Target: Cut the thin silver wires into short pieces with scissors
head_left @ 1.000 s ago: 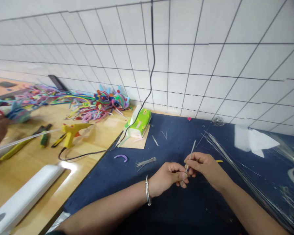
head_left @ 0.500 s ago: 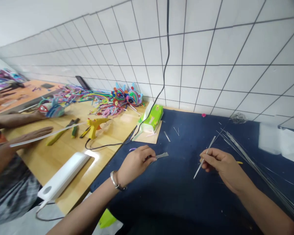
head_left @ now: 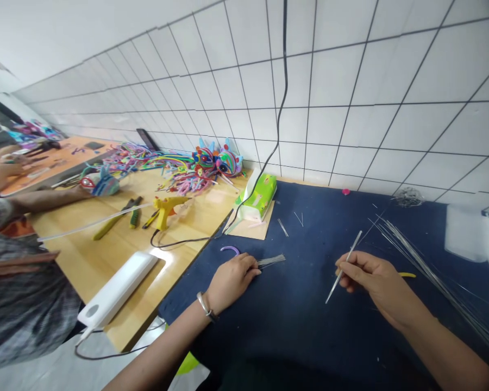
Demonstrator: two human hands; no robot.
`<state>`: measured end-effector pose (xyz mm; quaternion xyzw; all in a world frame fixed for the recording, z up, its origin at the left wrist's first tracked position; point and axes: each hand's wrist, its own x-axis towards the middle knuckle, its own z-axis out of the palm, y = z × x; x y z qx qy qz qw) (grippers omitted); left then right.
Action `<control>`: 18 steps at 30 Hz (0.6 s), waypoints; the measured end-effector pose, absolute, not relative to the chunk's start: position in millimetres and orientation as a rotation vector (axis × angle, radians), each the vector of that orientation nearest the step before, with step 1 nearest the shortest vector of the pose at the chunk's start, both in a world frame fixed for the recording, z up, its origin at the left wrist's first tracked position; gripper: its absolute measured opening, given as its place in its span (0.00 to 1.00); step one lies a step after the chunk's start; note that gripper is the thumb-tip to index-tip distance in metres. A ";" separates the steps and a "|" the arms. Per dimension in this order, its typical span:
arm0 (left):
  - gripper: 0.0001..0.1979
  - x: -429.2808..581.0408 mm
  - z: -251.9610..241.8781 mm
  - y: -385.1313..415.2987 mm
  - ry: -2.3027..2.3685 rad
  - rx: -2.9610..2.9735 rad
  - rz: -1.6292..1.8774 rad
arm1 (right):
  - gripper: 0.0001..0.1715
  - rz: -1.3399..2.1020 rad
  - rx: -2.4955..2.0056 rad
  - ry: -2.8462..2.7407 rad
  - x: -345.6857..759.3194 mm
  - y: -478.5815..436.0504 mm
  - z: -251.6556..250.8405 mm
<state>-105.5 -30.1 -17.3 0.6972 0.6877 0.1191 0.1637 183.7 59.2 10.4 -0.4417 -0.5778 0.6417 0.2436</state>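
White tiles rose behind the dark blue table covering in the head view. And look at the right hand: fingers pinched narrow on a slim pale rod, tilted, well apart from the other hand! Over at the left hand, fingers bunched at the left end of a bundle of short wires; whether they gripped it, I couldn't tell. Good work here called for a light pinch, wires aligned, rod steady.
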 end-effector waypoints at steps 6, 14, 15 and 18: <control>0.08 -112.2 -6.5 -26.5 1.924 2.058 0.248 | 0.13 1.744 -1.198 -1.570 183.4 58.9 10.3; 0.09 -110.4 18.0 -30.3 1.766 1.731 0.555 | 0.13 1.777 -1.193 -1.595 181.9 55.9 14.1; 0.09 -103.7 17.2 -29.7 1.675 1.618 0.637 | 0.13 1.779 -1.190 -1.592 180.8 54.4 14.9; 0.10 -72.5 10.0 -24.2 1.356 1.225 0.826 | 0.13 1.759 -1.166 -1.568 177.7 49.4 18.0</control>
